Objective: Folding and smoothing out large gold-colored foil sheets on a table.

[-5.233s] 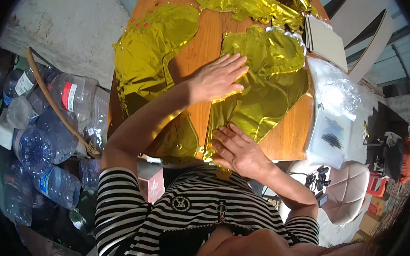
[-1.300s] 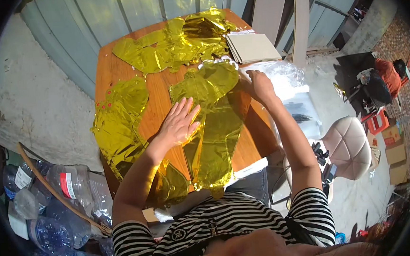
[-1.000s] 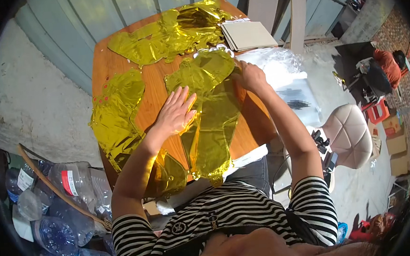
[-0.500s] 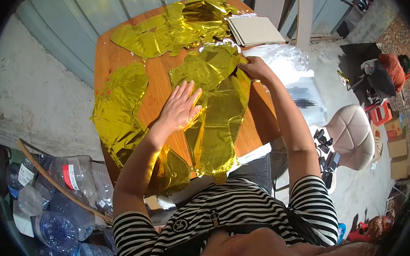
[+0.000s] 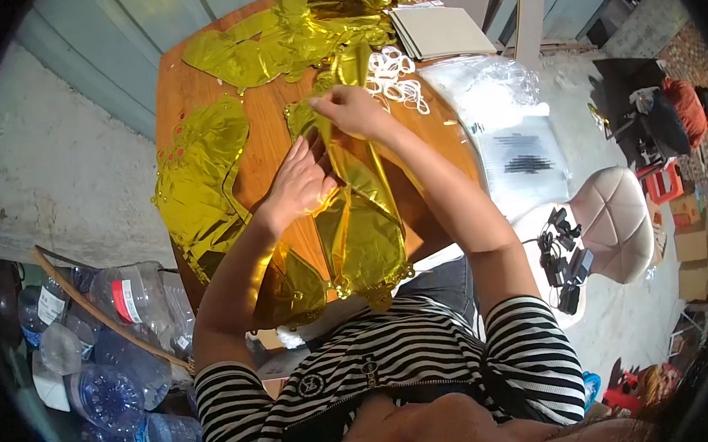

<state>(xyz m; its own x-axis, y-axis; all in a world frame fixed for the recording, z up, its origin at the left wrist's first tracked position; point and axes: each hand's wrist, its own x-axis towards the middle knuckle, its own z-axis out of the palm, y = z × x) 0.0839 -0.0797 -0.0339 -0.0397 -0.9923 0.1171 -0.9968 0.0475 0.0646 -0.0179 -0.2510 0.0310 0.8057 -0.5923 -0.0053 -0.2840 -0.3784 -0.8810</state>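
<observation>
A flat gold foil balloon [image 5: 365, 241] lies across the middle of the wooden table, its lower end over the near edge. My right hand [image 5: 352, 111] pinches the balloon's right edge between thumb and fingers and holds it folded over toward the left. Beneath the raised foil, my left hand [image 5: 298, 182] rests on the balloon with its fingers stretched out; the fold partly hides their tips. To the left lies another flat gold foil piece [image 5: 197, 179] with red spots, and more gold foil [image 5: 264, 55] is spread at the far side.
White looped bands [image 5: 398, 82] lie right of the balloon, near stacked grey-beige boards [image 5: 445, 32]. Clear plastic packaging [image 5: 517, 140] is at the table's right. A chair [image 5: 613, 223] with black cables stands beyond it. Large plastic bottles [image 5: 107, 394] crowd the lower left.
My right hand has swung left, folding the balloon's right edge over and uncovering the white bands. My left hand has stayed nearly in place.
</observation>
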